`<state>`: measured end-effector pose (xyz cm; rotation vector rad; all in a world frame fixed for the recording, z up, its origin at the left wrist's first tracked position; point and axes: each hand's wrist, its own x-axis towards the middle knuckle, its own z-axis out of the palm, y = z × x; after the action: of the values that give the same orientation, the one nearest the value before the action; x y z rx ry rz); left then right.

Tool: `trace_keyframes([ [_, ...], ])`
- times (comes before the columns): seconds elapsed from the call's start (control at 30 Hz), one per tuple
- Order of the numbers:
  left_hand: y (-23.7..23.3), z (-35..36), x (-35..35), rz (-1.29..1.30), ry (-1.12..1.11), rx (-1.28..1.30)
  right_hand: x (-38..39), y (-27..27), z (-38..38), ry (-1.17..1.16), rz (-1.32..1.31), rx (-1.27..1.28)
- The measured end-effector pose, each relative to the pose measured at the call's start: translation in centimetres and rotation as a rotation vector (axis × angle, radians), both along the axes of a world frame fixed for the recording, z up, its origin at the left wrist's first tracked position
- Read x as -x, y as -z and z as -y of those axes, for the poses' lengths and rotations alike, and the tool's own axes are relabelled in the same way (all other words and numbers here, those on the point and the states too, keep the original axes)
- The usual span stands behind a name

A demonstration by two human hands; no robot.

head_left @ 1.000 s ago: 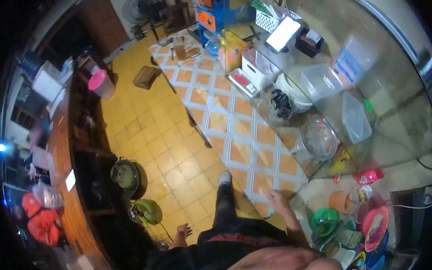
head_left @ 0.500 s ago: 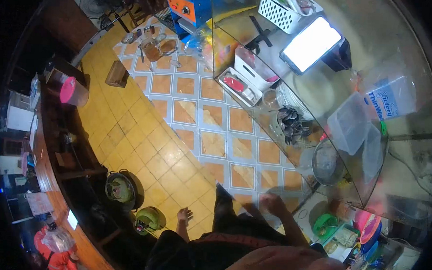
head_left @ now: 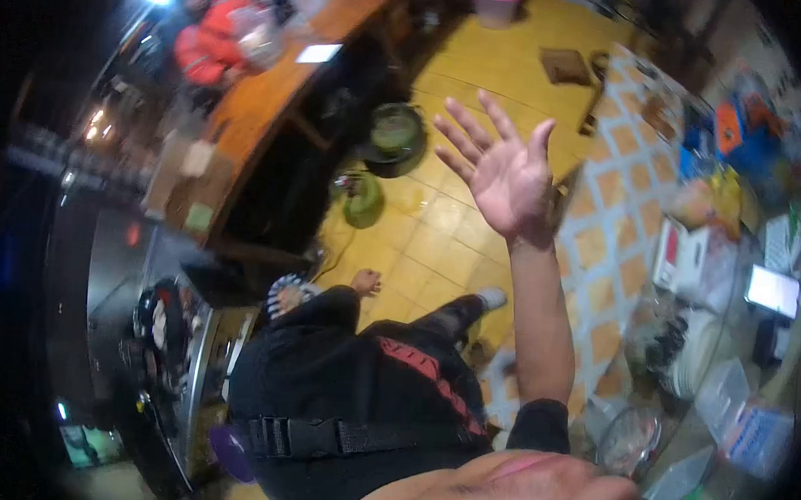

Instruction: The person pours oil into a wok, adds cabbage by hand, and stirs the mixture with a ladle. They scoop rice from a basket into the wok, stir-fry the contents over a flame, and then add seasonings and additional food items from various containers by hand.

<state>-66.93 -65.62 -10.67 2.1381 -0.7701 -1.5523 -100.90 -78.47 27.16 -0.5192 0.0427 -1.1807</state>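
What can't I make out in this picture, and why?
All in the head view:
Yellow floor tiles: partly hidden by the right hand and its forearm.
Phone: screen washed out to white, so nothing on it is readable.
Wooden counter: the space beneath is lost in dark shadow.
Red strip on the black garment: its markings are too blurred to read.
Pink-topped bin: cut off by the upper edge.

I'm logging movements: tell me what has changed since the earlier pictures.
The bare right hand has risen from low by the orange-and-grey checked surface and spread open, palm toward the camera. The view swung left. Nothing was visibly grasped or released. The bare left hand stays low and empty; two round green cylinders remain beside the long brown wooden counter.
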Motion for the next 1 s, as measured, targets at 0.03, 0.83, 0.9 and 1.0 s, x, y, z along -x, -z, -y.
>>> trace_keyframes([
  [0.03, -0.3, -2.3, -1.4, 0.002, -0.043, 0.023, -3.3, -1.7, -0.7, -0.038, 0.020, 0.082],
  [0.83, 7.2, -15.3, -27.2, 0.262, 0.546, 0.182, -12.1, 27.6, -55.0, 0.787, -0.551, -0.943],
  [0.9, 6.4, -15.1, -24.9, 0.164, 0.528, 0.256, -14.1, 25.9, -58.9, 0.986, -0.445, -0.908],
  [1.0, -1.1, -17.6, -19.6, -0.229, 0.447, 0.096, -19.7, 23.2, -63.3, 1.105, -0.782, -0.951],
])
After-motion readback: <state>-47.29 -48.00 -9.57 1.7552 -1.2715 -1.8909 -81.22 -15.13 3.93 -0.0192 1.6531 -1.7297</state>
